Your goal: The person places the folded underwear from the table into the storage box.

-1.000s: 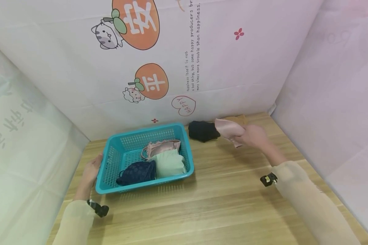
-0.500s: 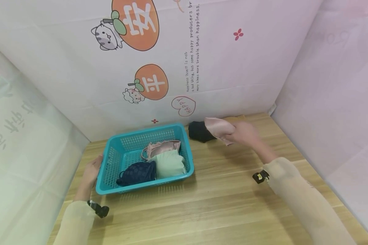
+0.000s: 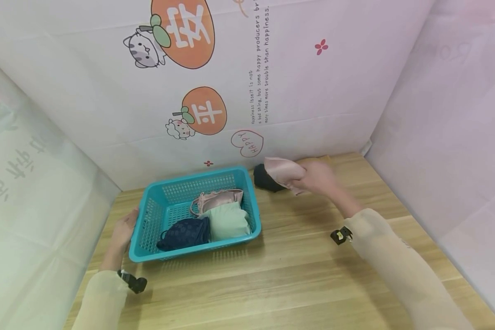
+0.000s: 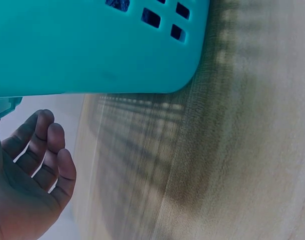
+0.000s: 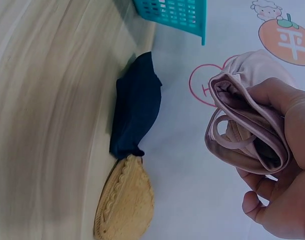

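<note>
My right hand (image 3: 319, 178) pinches a folded pink satin bra (image 3: 282, 170) between thumb and fingers, raised in front of the back wall. In the right wrist view the bra's folded edges and a strap loop show. My left hand (image 3: 123, 229) is at the left side of the turquoise plastic basket (image 3: 189, 250); in the left wrist view its fingers (image 4: 45, 145) are loosely bent below the rim, and the thumb is mostly hidden. Inside the basket lie a pink bra (image 3: 220, 198), a pale green folded bra (image 3: 228, 221) and a navy bra (image 3: 185, 233).
A black folded bra (image 3: 266, 178) lies by the back wall, right of the basket. Beside it is a mustard-coloured bra (image 5: 126, 200), partly hidden by my right hand in the head view. Printed sheets (image 3: 313, 91) enclose the wooden table (image 3: 272, 284) at the back and sides.
My right hand has carried the pink satin bra leftward, across the black bra toward the basket. The left hand and basket have stayed in place.
</note>
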`<action>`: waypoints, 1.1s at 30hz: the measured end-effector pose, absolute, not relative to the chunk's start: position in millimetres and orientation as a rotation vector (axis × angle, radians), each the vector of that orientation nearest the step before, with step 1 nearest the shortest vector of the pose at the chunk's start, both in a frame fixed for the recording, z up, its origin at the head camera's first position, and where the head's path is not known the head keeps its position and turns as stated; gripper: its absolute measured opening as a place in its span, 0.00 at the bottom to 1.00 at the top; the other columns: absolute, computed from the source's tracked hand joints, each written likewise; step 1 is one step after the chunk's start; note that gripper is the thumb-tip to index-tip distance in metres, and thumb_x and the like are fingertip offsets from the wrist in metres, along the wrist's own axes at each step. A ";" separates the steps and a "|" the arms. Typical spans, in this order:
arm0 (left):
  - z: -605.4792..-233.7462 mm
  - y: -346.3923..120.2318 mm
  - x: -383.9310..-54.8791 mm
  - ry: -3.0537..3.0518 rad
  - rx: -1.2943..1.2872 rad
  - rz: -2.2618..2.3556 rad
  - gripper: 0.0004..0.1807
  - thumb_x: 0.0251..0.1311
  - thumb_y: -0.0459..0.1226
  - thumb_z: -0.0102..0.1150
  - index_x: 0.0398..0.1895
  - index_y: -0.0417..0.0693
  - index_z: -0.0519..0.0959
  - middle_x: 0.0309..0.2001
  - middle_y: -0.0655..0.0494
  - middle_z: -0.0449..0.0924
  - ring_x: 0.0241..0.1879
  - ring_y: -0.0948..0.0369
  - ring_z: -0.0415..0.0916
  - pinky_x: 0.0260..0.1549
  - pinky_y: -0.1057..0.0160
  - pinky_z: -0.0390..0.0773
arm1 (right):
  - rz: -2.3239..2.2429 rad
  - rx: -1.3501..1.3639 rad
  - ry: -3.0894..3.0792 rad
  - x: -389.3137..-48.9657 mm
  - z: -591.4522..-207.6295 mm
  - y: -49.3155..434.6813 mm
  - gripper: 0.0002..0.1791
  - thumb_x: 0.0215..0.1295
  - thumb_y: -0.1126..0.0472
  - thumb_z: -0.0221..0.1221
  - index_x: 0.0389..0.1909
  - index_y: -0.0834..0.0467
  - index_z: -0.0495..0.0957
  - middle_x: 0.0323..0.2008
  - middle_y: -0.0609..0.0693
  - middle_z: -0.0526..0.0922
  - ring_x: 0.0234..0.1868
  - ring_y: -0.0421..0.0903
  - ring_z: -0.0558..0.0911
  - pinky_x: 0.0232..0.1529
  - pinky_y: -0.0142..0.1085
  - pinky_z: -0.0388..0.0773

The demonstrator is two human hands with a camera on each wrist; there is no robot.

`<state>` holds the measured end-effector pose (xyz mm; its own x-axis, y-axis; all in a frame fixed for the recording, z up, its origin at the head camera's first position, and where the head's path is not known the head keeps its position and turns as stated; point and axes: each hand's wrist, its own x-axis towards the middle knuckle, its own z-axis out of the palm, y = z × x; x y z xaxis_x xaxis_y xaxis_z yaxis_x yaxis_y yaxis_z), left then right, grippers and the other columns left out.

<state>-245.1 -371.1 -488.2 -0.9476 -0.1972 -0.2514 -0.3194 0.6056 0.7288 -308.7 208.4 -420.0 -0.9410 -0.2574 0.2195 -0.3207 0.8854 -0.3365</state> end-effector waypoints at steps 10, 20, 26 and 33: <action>-488.1 -372.1 -245.3 2.673 -0.436 1.253 0.55 0.67 0.72 0.17 0.77 0.35 0.53 0.74 0.29 0.56 0.71 0.33 0.60 0.64 0.38 0.70 | 0.445 0.506 -2.886 -309.4 -410.8 183.7 0.16 0.51 0.43 0.68 0.23 0.50 0.78 0.21 0.45 0.82 0.25 0.46 0.79 0.30 0.44 0.76; -486.9 -372.1 -245.1 2.648 -0.419 1.257 0.55 0.66 0.72 0.16 0.77 0.35 0.51 0.74 0.28 0.55 0.71 0.33 0.60 0.65 0.39 0.70 | 0.539 0.502 -2.921 -309.9 -403.5 161.7 0.14 0.50 0.46 0.70 0.24 0.52 0.79 0.23 0.46 0.84 0.26 0.46 0.78 0.30 0.43 0.76; -487.1 -373.7 -244.1 2.642 -0.422 1.269 0.55 0.66 0.72 0.17 0.77 0.35 0.49 0.75 0.28 0.52 0.72 0.33 0.57 0.67 0.38 0.68 | 0.526 0.548 -2.895 -309.5 -400.5 147.4 0.17 0.52 0.44 0.70 0.21 0.50 0.77 0.22 0.45 0.82 0.26 0.45 0.78 0.30 0.42 0.76; -488.1 -374.2 -244.9 2.642 -0.425 1.278 0.56 0.66 0.73 0.18 0.77 0.35 0.49 0.75 0.28 0.51 0.73 0.33 0.56 0.68 0.38 0.66 | 0.590 0.596 -2.898 -310.7 -398.7 129.4 0.16 0.53 0.45 0.71 0.24 0.51 0.79 0.23 0.45 0.83 0.26 0.45 0.78 0.31 0.40 0.76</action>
